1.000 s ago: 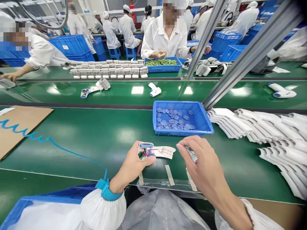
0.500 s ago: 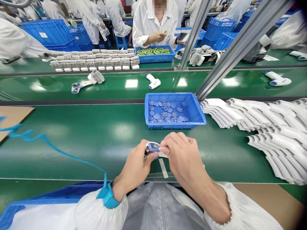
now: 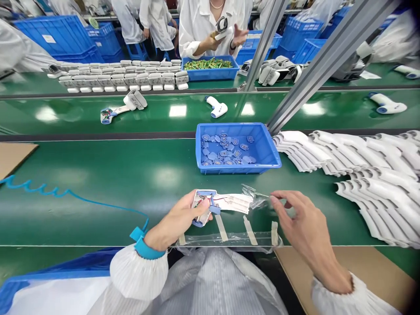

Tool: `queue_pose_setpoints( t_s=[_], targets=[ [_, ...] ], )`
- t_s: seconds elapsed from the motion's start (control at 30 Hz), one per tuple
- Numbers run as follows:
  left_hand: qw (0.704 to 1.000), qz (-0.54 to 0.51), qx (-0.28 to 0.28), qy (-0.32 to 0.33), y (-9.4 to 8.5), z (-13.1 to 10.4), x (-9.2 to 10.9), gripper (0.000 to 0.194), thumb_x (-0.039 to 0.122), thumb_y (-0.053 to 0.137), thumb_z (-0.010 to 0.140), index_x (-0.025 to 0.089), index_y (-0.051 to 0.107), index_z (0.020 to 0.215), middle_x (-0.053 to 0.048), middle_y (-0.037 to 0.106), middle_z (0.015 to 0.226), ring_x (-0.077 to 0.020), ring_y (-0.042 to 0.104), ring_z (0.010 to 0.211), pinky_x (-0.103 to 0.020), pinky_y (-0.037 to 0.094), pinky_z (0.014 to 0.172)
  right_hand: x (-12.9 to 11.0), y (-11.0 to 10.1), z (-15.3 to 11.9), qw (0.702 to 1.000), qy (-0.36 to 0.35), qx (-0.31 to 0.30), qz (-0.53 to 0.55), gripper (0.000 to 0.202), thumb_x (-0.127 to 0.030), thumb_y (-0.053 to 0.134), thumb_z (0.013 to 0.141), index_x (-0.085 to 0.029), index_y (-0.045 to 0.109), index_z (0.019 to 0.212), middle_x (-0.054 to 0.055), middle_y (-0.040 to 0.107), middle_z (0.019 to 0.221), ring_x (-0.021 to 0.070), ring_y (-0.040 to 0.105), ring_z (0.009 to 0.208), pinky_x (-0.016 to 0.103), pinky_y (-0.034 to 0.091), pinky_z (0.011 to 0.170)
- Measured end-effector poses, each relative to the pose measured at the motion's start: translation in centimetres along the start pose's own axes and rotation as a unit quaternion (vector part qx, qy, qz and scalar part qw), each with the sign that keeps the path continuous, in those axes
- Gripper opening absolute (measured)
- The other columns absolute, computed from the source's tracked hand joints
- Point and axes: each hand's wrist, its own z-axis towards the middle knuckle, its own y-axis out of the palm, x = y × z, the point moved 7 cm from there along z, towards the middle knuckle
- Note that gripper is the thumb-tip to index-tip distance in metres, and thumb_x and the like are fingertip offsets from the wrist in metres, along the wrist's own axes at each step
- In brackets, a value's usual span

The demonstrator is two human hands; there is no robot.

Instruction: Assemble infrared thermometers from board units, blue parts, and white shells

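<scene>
My left hand grips an opened white thermometer body by its blue-edged head, with red wires and inner parts facing up and the handle pointing right. My right hand is to the right of the handle, its thumb and forefinger pinched at the end of a thin, pale strip or thread too fine to make out. Crumpled clear film lies beside the handle tip. A blue wristband with a coiled cord circles my left wrist. Beyond the hands stands a blue tray of small blue-grey parts.
White curved shells are stacked at the right. A slanting metal post rises behind the tray. Thermometers lie on the belt. Across it, a person holds a device above a tray of green parts. Tape strips line the near edge.
My right hand has moved right, away from the device. The device in my left hand now shows its open inside and handle. The belt thermometers shifted slightly right, and the person opposite now holds a device.
</scene>
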Motion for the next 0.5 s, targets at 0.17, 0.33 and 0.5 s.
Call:
queue_pose_setpoints(
  t_s=[0.17, 0.33, 0.5],
  targets=[
    [0.999, 0.039, 0.011, 0.024, -0.3, 0.1, 0.5, 0.043, 0.056, 0.061, 0.089, 0.016, 0.065, 0.106, -0.004, 0.068, 0.077, -0.0131, 0.055, 0.063, -0.025, 0.037, 0.057, 5.2, -4.4, 2.4, 0.994, 0.064, 0.056, -0.075, 0.037, -0.052, 0.047, 0.096, -0.023, 0.071, 0.097, 0.010, 0.073, 0.098, 0.0217, 0.060, 0.070, 0.036, 0.044, 0.067],
    [0.996, 0.062, 0.065, 0.001, -0.8, 0.0, 0.8, 0.049, 0.061, 0.069, 0.077, 0.017, 0.067, 0.099, -0.006, 0.071, 0.080, -0.0176, 0.061, 0.066, -0.026, 0.039, 0.055, 9.1, -7.5, 7.7, 0.970, 0.105, 0.095, -0.199, 0.042, -0.038, 0.040, 0.099, -0.012, 0.073, 0.104, 0.018, 0.071, 0.099, 0.0266, 0.062, 0.086, 0.038, 0.043, 0.079],
    [0.997, 0.067, 0.025, -0.012, -0.5, 0.0, 0.8, 0.049, 0.062, 0.068, 0.078, 0.021, 0.066, 0.104, -0.006, 0.070, 0.095, -0.0211, 0.065, 0.082, -0.027, 0.045, 0.064, 10.9, -5.5, 14.1, 0.960, 0.109, 0.052, -0.252, 0.036, -0.042, 0.056, 0.093, -0.016, 0.075, 0.109, 0.017, 0.070, 0.113, 0.0294, 0.062, 0.103, 0.038, 0.042, 0.081]
  ],
)
